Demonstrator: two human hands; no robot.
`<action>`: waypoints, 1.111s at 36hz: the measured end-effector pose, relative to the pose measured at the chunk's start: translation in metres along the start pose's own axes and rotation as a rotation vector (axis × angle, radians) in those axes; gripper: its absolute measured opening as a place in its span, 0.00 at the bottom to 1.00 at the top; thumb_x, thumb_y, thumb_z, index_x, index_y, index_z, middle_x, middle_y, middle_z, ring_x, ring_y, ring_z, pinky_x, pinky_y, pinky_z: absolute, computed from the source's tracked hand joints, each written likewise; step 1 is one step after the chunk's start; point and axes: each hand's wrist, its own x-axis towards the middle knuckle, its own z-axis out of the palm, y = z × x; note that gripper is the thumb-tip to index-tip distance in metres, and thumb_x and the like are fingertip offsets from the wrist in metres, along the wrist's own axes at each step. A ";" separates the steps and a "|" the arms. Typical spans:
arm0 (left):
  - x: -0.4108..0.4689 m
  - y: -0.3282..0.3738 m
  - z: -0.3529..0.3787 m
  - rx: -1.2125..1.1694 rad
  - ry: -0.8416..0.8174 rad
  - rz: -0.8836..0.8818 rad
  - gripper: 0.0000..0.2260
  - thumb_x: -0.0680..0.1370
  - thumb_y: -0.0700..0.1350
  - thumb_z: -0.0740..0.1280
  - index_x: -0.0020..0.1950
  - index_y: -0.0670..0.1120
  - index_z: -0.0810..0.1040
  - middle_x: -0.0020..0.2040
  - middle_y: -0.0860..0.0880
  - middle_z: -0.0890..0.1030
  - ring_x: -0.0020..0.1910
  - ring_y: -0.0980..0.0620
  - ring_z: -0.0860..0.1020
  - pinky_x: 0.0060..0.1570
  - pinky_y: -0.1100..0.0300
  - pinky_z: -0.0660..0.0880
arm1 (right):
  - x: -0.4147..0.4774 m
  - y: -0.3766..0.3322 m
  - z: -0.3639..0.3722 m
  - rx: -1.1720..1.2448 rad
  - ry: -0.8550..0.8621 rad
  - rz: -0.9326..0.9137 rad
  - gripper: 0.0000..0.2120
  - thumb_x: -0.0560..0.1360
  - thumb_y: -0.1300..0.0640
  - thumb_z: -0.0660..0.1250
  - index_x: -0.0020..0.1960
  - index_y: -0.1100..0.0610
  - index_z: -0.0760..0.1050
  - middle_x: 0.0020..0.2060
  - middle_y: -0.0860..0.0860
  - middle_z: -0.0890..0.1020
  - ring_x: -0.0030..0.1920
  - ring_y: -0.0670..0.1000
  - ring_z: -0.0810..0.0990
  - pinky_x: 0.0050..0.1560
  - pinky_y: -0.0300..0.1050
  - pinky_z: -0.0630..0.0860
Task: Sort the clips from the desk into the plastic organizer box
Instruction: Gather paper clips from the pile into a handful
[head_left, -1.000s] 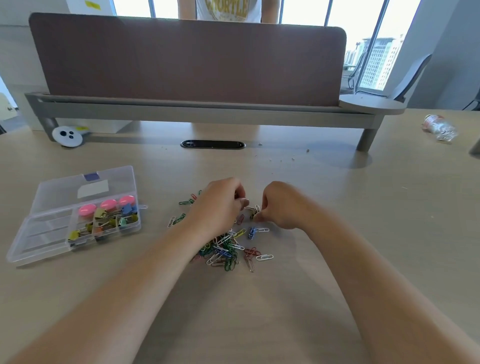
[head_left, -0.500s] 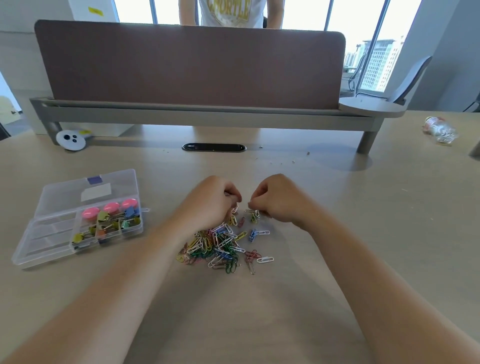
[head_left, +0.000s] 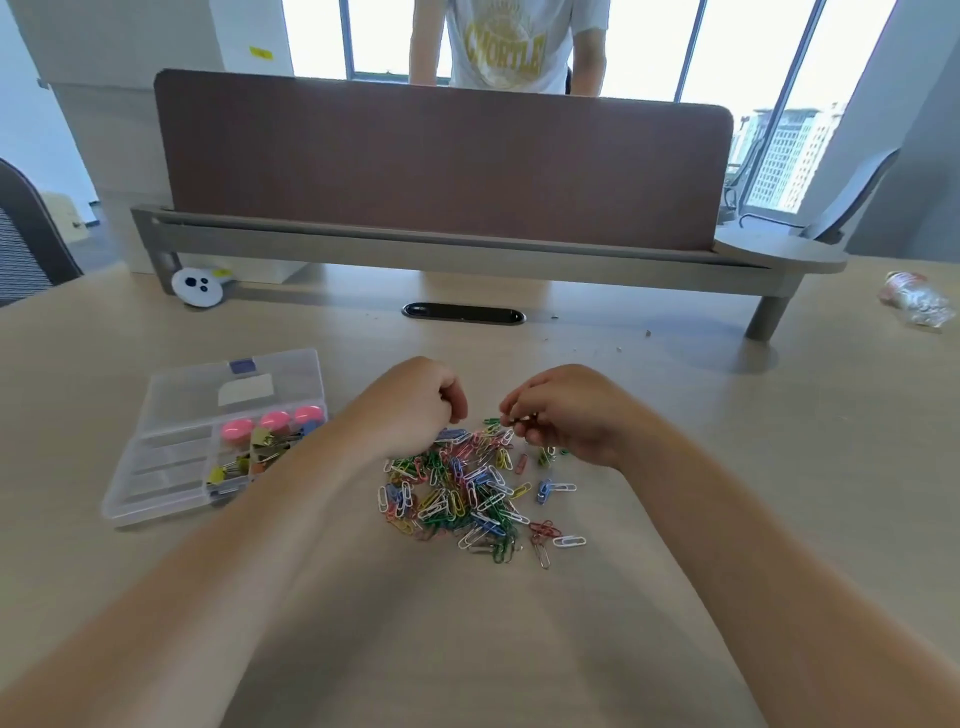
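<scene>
A heap of coloured paper clips (head_left: 467, 493) lies on the desk in front of me. My left hand (head_left: 415, 410) hovers at the heap's far left edge with its fingers curled in; no clip shows between them. My right hand (head_left: 566, 415) is at the far right edge and pinches a few paper clips (head_left: 521, 422) between thumb and fingertips, just above the heap. The clear plastic organizer box (head_left: 156, 467) lies open to the left, its lid folded back. Some of its compartments hold binder clips and pink round pieces (head_left: 236, 431).
A brown divider panel on a grey shelf (head_left: 441, 249) crosses the back of the desk, with a black cable slot (head_left: 462, 313) before it. A person in a white shirt stands behind it. A crumpled plastic bottle (head_left: 917, 301) lies far right, a white round gadget (head_left: 197, 287) far left.
The loose clips left of the heap have been swept in, so the heap is tighter. My hands have drawn apart and lifted slightly, the right one bringing clips up. The camera has tilted upward.
</scene>
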 end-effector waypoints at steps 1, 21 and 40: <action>-0.001 -0.001 0.000 -0.001 -0.005 -0.002 0.13 0.77 0.33 0.59 0.44 0.48 0.81 0.39 0.54 0.79 0.35 0.58 0.76 0.32 0.64 0.68 | 0.001 0.000 0.002 0.017 -0.002 0.017 0.06 0.73 0.72 0.62 0.44 0.71 0.78 0.39 0.63 0.80 0.32 0.51 0.75 0.30 0.39 0.72; -0.001 -0.031 -0.003 0.029 0.072 -0.010 0.13 0.78 0.36 0.58 0.53 0.47 0.81 0.53 0.48 0.81 0.46 0.53 0.78 0.43 0.61 0.71 | 0.021 -0.008 0.032 -0.497 0.156 -0.134 0.12 0.74 0.70 0.60 0.47 0.60 0.82 0.38 0.54 0.81 0.33 0.48 0.74 0.32 0.39 0.69; 0.026 -0.031 0.008 0.104 0.022 -0.016 0.11 0.80 0.39 0.60 0.51 0.48 0.82 0.51 0.48 0.82 0.43 0.54 0.78 0.41 0.62 0.70 | 0.038 -0.013 0.015 -1.016 -0.027 -0.165 0.09 0.74 0.55 0.71 0.54 0.57 0.80 0.40 0.45 0.75 0.41 0.45 0.73 0.35 0.36 0.64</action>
